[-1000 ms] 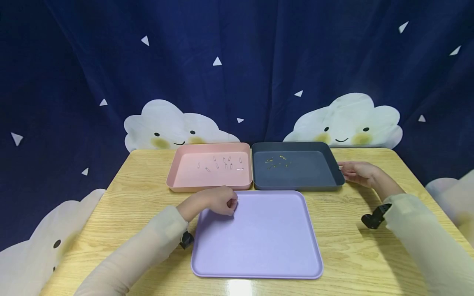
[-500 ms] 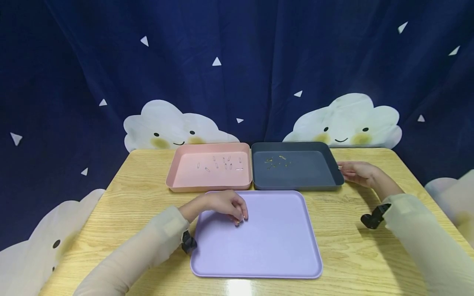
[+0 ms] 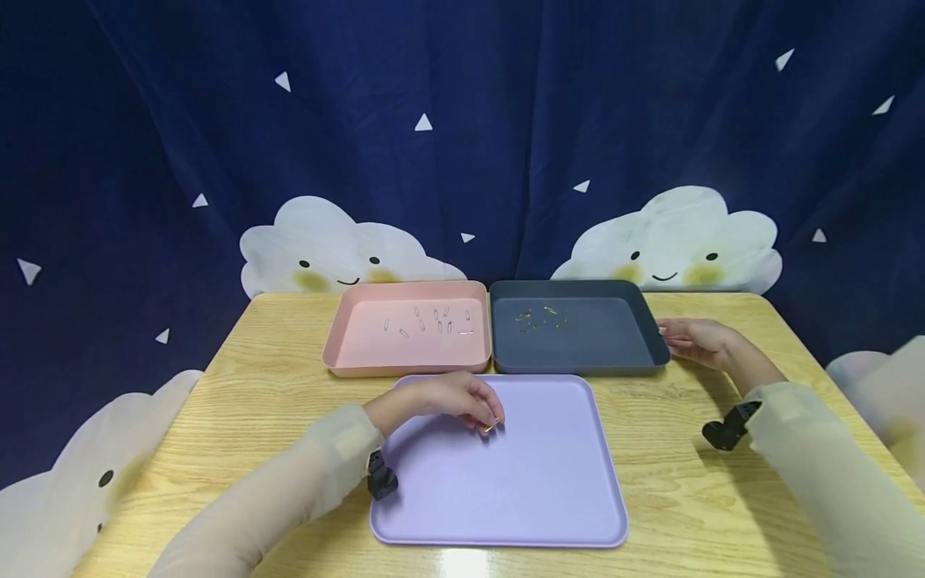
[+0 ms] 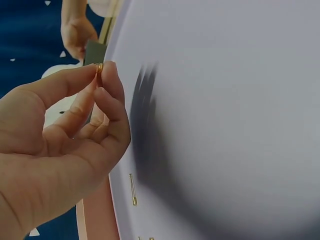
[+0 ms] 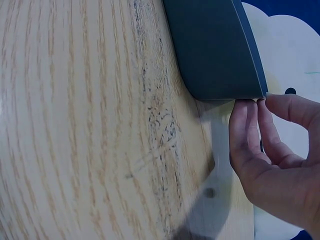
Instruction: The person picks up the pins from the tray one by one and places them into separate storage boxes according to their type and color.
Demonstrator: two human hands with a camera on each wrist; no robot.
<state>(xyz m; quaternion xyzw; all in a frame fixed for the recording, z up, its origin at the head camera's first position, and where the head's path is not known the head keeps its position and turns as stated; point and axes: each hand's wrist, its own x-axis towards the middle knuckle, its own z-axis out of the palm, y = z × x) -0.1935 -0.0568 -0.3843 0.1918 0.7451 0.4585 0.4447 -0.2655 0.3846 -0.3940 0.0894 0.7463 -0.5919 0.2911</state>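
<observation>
Above the lilac tray (image 3: 535,482), my left hand (image 3: 462,397) pinches a gold safety pin (image 3: 491,425) between thumb and fingertips. The left wrist view shows this pin (image 4: 99,67) nearly end-on. Another gold safety pin (image 4: 133,190) lies on the lilac tray near its edge, with bits of more pins cut off by the frame below; the left hand and arm hide this spot in the head view. My right hand (image 3: 699,343) holds the right wall of the dark grey tray (image 3: 607,333), thumb at the rim (image 5: 262,82) and fingers against the outside.
Several silver safety pins (image 3: 436,315) are spread in the pink tray (image 3: 361,345) at the back left. Several gold safety pins (image 3: 525,316) lie in the dark grey tray beside it. All trays rest on a wooden table (image 3: 303,337), with a blue curtain (image 3: 477,160) behind.
My left hand has moved right over the lilac tray, and its curled fingers have extended so that the pinched gold pin shows. The right hand has stayed at the dark grey tray.
</observation>
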